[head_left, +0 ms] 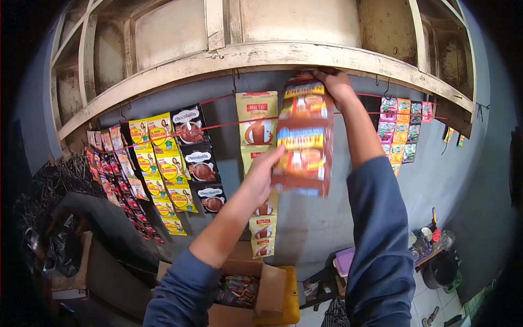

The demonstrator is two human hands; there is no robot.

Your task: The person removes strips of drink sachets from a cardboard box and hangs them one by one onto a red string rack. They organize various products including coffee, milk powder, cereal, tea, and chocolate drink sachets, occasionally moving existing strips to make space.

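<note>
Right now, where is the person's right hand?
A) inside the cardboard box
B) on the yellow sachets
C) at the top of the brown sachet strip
C: the right hand grips the top of the brown sachet strip just under the wooden shelf, while the left hand touches its side.

Right hand [333, 83] is up under the wooden beam [218, 60], pinching the top of a brown sachet strip [305, 141]; left hand [263, 175] has its fingers stretched out against the strip's lower left edge. Just beside it, a Max Tea strip [256, 117] hangs off the red string [218, 126]; further left are Chocolatos sachets [199, 163] and yellow sachets [163, 169]; a cardboard box [272, 294] with packets inside sits down below.
</note>
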